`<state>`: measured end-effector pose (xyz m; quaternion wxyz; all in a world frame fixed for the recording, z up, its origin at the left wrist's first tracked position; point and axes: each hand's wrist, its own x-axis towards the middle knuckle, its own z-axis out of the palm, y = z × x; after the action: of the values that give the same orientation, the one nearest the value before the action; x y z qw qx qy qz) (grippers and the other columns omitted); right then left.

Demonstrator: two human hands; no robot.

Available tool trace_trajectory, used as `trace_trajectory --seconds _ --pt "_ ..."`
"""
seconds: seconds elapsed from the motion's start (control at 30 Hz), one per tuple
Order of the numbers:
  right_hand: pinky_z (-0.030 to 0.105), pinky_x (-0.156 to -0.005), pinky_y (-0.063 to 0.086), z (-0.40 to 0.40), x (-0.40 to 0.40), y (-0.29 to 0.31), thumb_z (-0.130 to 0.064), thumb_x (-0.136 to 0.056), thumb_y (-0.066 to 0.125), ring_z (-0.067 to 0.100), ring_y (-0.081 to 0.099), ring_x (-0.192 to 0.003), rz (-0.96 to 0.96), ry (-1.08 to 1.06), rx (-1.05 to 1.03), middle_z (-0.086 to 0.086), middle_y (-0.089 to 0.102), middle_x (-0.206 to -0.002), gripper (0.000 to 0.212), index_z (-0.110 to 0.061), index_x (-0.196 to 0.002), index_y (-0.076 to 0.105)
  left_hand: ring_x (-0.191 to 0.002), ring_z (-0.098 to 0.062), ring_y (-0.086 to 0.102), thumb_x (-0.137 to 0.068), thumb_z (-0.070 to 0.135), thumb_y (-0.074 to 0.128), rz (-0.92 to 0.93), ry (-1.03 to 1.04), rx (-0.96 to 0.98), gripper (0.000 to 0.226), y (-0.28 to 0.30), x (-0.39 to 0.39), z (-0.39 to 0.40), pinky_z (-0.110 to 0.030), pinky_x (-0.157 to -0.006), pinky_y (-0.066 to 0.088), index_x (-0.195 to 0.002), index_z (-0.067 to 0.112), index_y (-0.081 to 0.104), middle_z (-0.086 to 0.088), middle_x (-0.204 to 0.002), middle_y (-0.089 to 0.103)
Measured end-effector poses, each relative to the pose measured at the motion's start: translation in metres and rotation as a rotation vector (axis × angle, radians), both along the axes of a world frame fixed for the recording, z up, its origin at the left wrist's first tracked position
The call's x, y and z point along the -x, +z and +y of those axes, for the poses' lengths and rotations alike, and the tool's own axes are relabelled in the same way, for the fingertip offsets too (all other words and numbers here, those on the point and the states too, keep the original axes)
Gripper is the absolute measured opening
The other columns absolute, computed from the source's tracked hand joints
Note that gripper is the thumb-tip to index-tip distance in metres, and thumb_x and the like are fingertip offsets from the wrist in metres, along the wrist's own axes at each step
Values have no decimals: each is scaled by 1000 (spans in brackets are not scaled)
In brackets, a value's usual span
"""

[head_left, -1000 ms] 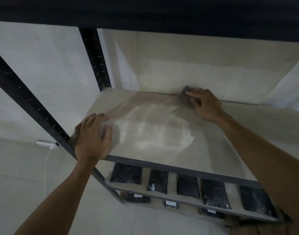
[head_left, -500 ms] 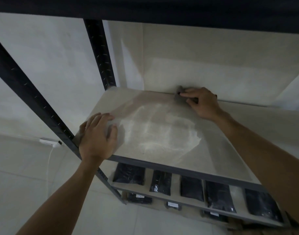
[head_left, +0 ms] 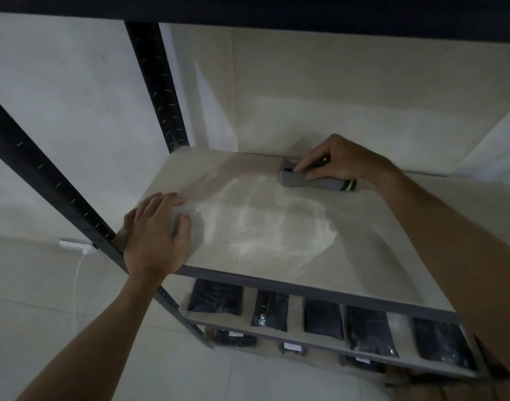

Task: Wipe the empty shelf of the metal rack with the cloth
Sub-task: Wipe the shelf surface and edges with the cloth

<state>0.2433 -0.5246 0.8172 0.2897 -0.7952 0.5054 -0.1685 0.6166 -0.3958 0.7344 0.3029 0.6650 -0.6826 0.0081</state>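
Since the frame half a sec earlier, the cloth (head_left: 316, 180) had come out from under the right hand (head_left: 345, 163): before, only a dark corner peeked past the fingertips at the rear edge; now I saw it as a long grey roll lying on the shelf (head_left: 372, 256), pulled a bit fwd from the back edge. Left hand (head_left: 155, 235) had hardly shifted.

Cloth looked mid-grey, rolled or bunched into a thick bar, w/ a dark band and a pale green stripe at its right end. Its left end curled up toward the wall. It sat near the rear of the shelf, roughly mid-width, just beyond the pale dusty patch (head_left: 265, 224) in the shelf centre.

Right hand's fingers (head_left: 303, 166) were curled over the cloth's top, tips pressing its left part, thumb side hidden; it had hold of the cloth, pinning it to the board. Left hand lay flat, fingers spread and holding nothing, on the front left corner of the shelf, next to the dark metal upright (head_left: 45, 180) of the rack.

Shelf board was pale beige, otherwise bare. Lower shelf (head_left: 294, 322) carried a row of black packets (head_left: 323, 315). White wall plug (head_left: 75, 245) w/ cord sat on the wall at left.
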Motion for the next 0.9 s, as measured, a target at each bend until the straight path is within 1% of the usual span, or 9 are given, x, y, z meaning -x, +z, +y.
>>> trace_trajectory --seconds 0.07,0.17,0.37,0.47,0.57,0.63,0.7,0.8,0.9 --pt "12 -93 49 0 -1 -5 -12 -83 80 6 70 -108 -51 -149 153 -12 76 -111 31 -30 -108 79 -134 -21 48 -91 40 47 5 1 2 34 2 1 1 -42 -111 31 -118 25 62 3 -130 65" --pt "30 -109 46 14 -8 -21 -20 -88 75 13 63 -122 43 -325 279 -8 70 -128 30 -33 -115 77 -133 -22 49 -90 39 47 11 -4 3 34 4 2 3 -42 -111 31 -118 24 62 2 -129 65" --pt "17 -91 53 49 0 -18 -23 -85 82 -1 69 -103 -58 -45 67 -15 76 -107 26 -31 -109 80 -132 -24 48 -90 38 47 11 -6 -13 34 6 3 4 -48 -111 32 -117 24 60 2 -129 64" --pt "14 -93 51 45 24 -13 -18 -88 78 9 70 -109 -103 -285 224 -6 76 -114 27 -25 -114 77 -132 -25 49 -90 37 47 15 -4 -5 34 6 1 5 -48 -111 32 -118 22 60 0 -128 64" --pt "26 -101 49 54 44 -19 -23 -92 72 19 66 -117 103 -482 312 -2 72 -125 27 -25 -119 76 -131 -26 49 -89 36 48 14 -3 2 35 6 3 5 -48 -110 33 -117 21 61 0 -128 64" --pt "28 -102 48 69 39 -27 -24 -92 72 16 65 -118 115 -431 311 -4 71 -128 27 -26 -119 76 -130 -26 49 -89 36 48 14 -7 9 35 6 4 5 -47 -110 32 -118 21 62 0 -128 64" --pt "25 -99 51 89 26 -33 -21 -91 74 10 67 -112 -4 -316 273 -5 73 -122 25 -24 -116 77 -130 -26 49 -89 37 47 16 -9 14 35 5 3 3 -47 -109 32 -117 21 61 0 -128 64" --pt "6 -90 46 108 15 -37 -15 -90 76 -8 65 -104 -101 -207 246 -8 73 -116 25 -21 -114 78 -130 -26 49 -89 39 47 25 -9 17 36 6 1 4 -46 -109 33 -117 22 61 0 -127 65" --pt "10 -92 47 90 32 -27 -12 -91 73 8 69 -106 -50 -371 380 3 74 -119 25 -14 -116 77 -130 -26 49 -90 39 48 29 -14 19 35 5 1 4 -47 -110 33 -117 21 61 0 -127 65"
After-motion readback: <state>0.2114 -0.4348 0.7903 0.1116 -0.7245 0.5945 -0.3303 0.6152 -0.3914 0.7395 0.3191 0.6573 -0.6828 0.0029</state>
